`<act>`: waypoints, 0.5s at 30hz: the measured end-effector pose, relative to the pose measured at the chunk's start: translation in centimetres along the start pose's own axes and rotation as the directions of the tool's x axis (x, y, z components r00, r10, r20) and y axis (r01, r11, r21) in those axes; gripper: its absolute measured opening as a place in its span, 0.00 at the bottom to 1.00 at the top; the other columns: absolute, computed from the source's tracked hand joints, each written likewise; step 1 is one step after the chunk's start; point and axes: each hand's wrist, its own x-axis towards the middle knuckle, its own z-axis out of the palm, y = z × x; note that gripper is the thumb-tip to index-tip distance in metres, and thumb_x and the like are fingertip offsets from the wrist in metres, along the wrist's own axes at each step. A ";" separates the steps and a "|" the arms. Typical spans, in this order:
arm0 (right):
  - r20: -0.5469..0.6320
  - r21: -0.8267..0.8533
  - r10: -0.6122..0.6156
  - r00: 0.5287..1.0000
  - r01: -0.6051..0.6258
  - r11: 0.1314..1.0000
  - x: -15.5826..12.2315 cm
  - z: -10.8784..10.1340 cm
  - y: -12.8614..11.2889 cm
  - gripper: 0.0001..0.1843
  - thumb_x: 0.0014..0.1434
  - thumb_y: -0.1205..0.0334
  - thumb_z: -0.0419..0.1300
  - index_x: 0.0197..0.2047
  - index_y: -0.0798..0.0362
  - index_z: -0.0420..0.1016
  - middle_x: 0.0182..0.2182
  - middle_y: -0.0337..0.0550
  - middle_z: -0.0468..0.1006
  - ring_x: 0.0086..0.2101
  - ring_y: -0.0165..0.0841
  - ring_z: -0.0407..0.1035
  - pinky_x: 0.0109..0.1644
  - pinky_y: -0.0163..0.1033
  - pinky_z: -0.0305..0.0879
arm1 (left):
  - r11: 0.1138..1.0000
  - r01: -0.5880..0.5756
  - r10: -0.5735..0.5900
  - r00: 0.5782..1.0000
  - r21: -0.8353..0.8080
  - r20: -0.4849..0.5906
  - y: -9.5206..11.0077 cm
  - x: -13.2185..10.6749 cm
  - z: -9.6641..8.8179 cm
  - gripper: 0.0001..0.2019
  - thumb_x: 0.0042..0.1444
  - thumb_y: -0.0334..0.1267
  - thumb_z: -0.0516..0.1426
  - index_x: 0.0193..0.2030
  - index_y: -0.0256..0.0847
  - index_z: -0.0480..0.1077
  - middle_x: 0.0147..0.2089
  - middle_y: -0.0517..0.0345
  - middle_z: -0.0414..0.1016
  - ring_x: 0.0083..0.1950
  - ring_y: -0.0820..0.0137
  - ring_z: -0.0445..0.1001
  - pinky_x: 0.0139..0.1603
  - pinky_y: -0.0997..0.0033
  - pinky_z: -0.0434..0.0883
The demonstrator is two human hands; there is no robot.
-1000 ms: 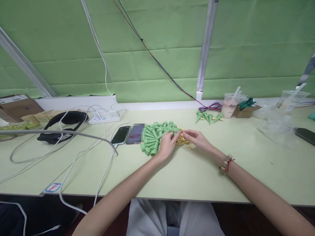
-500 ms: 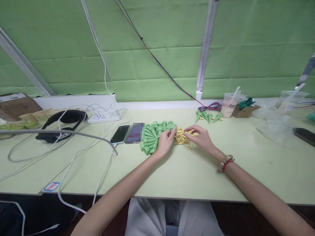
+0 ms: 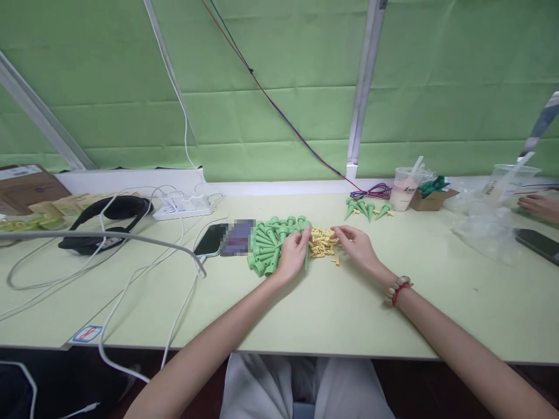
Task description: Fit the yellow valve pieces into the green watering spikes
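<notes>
My left hand point(image 3: 294, 253) is closed around a green plastic watering spike point(image 3: 306, 256), whose narrow tip points down below the fingers. To its left, several more green spikes point(image 3: 266, 247) lie fanned out on the table. A pile of small yellow valves point(image 3: 322, 241) lies between my two hands. At the pile's right edge, my right hand point(image 3: 356, 247) pinches what looks like a small yellow valve; the fingertips mostly hide it. One loose yellow valve point(image 3: 336, 261) rests just in front of the pile. Farther back lie several green spikes with yellow valves fitted point(image 3: 369, 208).
Left of the spikes lie a phone point(image 3: 212, 240), a power strip point(image 3: 183, 206), a black headset point(image 3: 107, 224) and loose white cables. At the right are a drink cup point(image 3: 405, 189), a small cardboard box point(image 3: 432, 199), plastic bags point(image 3: 484, 227), a dark phone point(image 3: 539, 244) and another person's hand point(image 3: 541, 206).
My right hand's fingers have closed and drawn slightly right from the yellow pile. My left hand stays nearly in place with the spike. Another person's hand has appeared at the right edge.
</notes>
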 end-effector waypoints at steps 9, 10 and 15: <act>0.148 0.295 0.073 0.986 -0.115 0.948 -0.3 0.8 -1.1 0.23 0.48 0.45 0.60 0.39 0.56 0.76 0.35 0.47 0.79 0.35 0.36 0.72 0.37 0.39 0.68 | 0.998 -0.035 0.035 0.999 0.057 -0.003 0.5 -0.4 0.2 0.24 0.57 0.55 0.45 0.20 0.38 0.62 0.18 0.63 0.54 0.23 0.74 0.55 0.26 0.73 0.52; 0.178 0.322 0.073 0.981 -0.128 0.938 -0.4 1.0 -1.2 0.23 0.47 0.46 0.61 0.39 0.55 0.76 0.36 0.47 0.79 0.36 0.36 0.72 0.37 0.38 0.67 | 0.997 -0.046 0.046 0.999 0.065 0.001 0.5 -0.4 0.2 0.24 0.57 0.55 0.45 0.19 0.39 0.60 0.19 0.63 0.53 0.23 0.74 0.54 0.26 0.73 0.52; 0.263 0.375 0.035 0.964 -0.136 0.917 -1.0 1.8 -1.2 0.19 0.42 0.50 0.66 0.32 0.56 0.75 0.32 0.45 0.78 0.33 0.34 0.72 0.38 0.39 0.67 | 0.982 -0.119 0.118 0.993 0.146 0.019 0.4 -0.7 0.3 0.23 0.58 0.53 0.45 0.18 0.41 0.49 0.20 0.63 0.50 0.25 0.73 0.53 0.27 0.72 0.52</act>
